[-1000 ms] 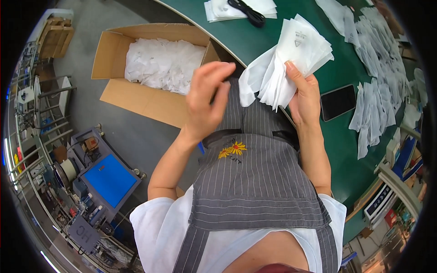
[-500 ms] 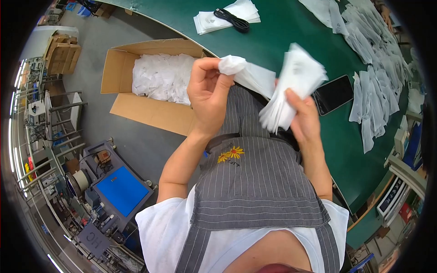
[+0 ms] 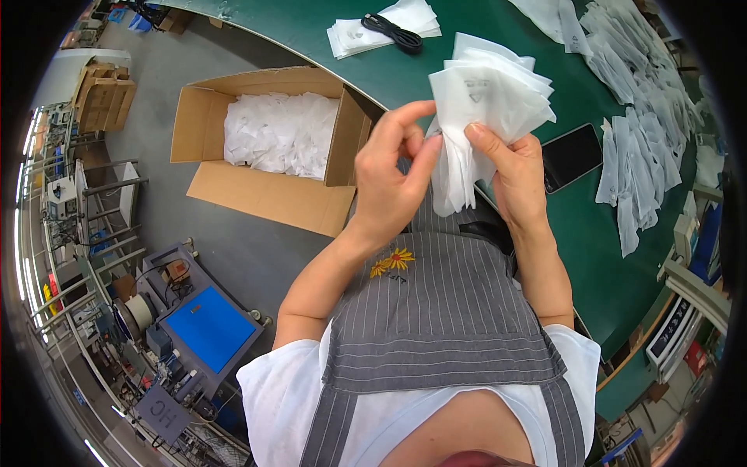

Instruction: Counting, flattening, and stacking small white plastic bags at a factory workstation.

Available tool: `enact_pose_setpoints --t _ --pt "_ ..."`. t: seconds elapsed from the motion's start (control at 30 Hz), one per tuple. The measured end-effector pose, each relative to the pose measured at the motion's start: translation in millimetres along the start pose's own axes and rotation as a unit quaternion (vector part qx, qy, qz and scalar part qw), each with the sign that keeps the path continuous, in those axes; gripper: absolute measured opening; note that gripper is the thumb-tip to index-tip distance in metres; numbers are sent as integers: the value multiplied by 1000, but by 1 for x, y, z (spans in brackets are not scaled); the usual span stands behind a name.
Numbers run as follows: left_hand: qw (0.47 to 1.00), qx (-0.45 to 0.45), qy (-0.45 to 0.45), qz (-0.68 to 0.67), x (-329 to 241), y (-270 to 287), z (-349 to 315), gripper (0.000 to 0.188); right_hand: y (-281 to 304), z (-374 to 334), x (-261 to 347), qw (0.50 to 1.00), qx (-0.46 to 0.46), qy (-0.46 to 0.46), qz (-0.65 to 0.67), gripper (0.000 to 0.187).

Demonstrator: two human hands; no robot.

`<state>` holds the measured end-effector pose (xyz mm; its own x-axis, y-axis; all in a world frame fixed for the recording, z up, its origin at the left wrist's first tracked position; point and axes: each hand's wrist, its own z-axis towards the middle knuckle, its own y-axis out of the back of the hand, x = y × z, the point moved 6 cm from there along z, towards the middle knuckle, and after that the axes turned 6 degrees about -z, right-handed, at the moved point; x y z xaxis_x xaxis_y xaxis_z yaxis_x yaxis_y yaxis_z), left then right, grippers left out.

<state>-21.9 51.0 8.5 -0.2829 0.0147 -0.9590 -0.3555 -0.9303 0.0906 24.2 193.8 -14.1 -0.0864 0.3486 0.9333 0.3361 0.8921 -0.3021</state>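
Note:
My right hand [image 3: 510, 167] is closed on a fanned stack of thin white plastic bags [image 3: 494, 93], its thumb pressed on the front. The bags bear small dark print, and their lower ends hang in loose folds over my lap. My left hand [image 3: 397, 167] meets the stack's left edge, with thumb and forefinger pinching at the side of a bag. Part of the forefinger is hidden behind the white film. To the left, an open cardboard box [image 3: 268, 204] holds a heap of similar white bags [image 3: 282, 134].
On the green table [image 3: 498, 23], a coiled black cable [image 3: 393, 33] lies on more white bags [image 3: 342, 39]. A dark phone [image 3: 573, 158] sits right of my right hand. Many translucent bags [image 3: 638, 163] cover the table's right side. A blue-topped cart [image 3: 210, 327] stands at lower left.
My left hand has moved right, from holding a bag stretched out to the left to the stack's edge. The stack has been raised and turned, its printed side now facing up.

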Motion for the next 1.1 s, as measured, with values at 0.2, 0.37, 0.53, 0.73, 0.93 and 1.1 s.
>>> enact_pose_setpoints --t 0.2,0.37,0.53,0.73,0.93,1.1 --pt "978 7 114 -176 11 1 7 19 11 0 -3 999 28 22 24 27" --pt "983 51 97 -148 19 -5 16 12 2 -2 -2 999 38 18 -21 29" --pt "999 33 7 -14 10 -3 13 11 6 -1 -9 999 40 -25 -12 30" --pt "989 23 64 -129 12 -6 12 11 10 0 -16 994 54 -66 70 29" --pt "999 16 15 -27 12 -1 11 7 7 -1 -19 996 44 -58 46 28" --pt "976 -116 92 -160 38 3 6 9 10 -2 -23 997 17 -52 51 29"
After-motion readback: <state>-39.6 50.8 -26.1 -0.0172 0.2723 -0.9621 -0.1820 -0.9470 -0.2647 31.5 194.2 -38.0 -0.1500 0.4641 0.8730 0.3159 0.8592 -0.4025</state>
